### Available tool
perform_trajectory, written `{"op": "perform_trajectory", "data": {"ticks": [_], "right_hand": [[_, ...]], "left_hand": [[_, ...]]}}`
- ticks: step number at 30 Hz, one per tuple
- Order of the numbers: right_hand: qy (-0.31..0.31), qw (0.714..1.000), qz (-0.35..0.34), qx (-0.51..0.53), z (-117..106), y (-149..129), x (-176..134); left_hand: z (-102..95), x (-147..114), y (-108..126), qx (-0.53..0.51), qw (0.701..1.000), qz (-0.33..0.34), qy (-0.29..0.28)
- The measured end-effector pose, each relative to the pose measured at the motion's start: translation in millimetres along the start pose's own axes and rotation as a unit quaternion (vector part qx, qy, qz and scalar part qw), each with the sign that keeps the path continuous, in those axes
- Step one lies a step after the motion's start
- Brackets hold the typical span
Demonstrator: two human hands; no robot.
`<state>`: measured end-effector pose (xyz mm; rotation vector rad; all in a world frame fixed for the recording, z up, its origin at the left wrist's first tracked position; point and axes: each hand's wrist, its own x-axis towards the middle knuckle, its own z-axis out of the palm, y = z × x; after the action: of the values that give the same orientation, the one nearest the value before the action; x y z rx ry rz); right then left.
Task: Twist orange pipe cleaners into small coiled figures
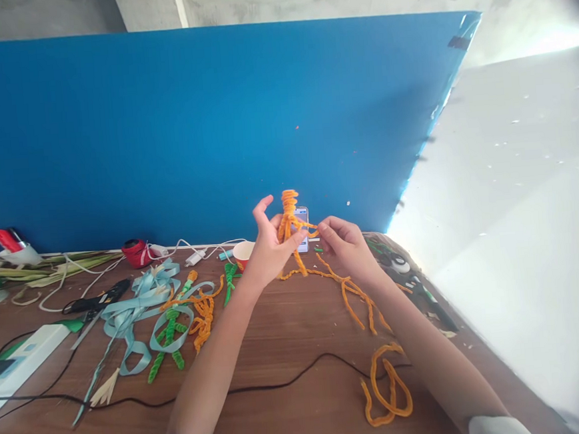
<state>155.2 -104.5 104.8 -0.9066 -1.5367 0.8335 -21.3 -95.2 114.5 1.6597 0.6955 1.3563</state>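
Note:
An orange pipe-cleaner figure point(289, 207) with a coiled top is held up over the table, upright. My left hand point(271, 242) grips its middle between thumb and fingers, the index finger raised off it. Just to the right, my right hand point(344, 243) pinches the end of an orange strand that reaches out from the figure. Behind the figure stands a phone point(302, 231) with a lit screen, partly covered. Loose orange pipe cleaners point(347, 282) lie below my right hand, and a curled orange one point(397, 406) rests nearer the front.
To the left lie light blue ribbon point(138, 302), a green pipe-cleaner piece point(171, 330), a glue gun point(100, 297) and a white power strip point(25, 368). A paper cup point(243, 253) stands behind my left hand. A black cable point(277, 384) crosses the table. The blue partition point(202, 130) rises behind.

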Motion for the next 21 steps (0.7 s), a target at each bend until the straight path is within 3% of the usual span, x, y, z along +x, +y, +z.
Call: {"op": "perform_trajectory", "data": {"ticks": [4, 10, 21], "right_hand": [[0.032, 0.999, -0.019, 0.005, -2, -1, -1], [0.07, 0.997, -0.022, -0.016, -3, -11, -3], [0.056, 0.993, -0.077, -0.07, -2, -28, -17]], "left_hand": [[-4.1, 5, 1, 0.007, 0.999, -0.03, 0.024], [-4.7, 5, 1, 0.074, 0.996, -0.041, -0.006], [-5.3, 2, 2, 0.244, 0.969, 0.026, 0.032]]}}
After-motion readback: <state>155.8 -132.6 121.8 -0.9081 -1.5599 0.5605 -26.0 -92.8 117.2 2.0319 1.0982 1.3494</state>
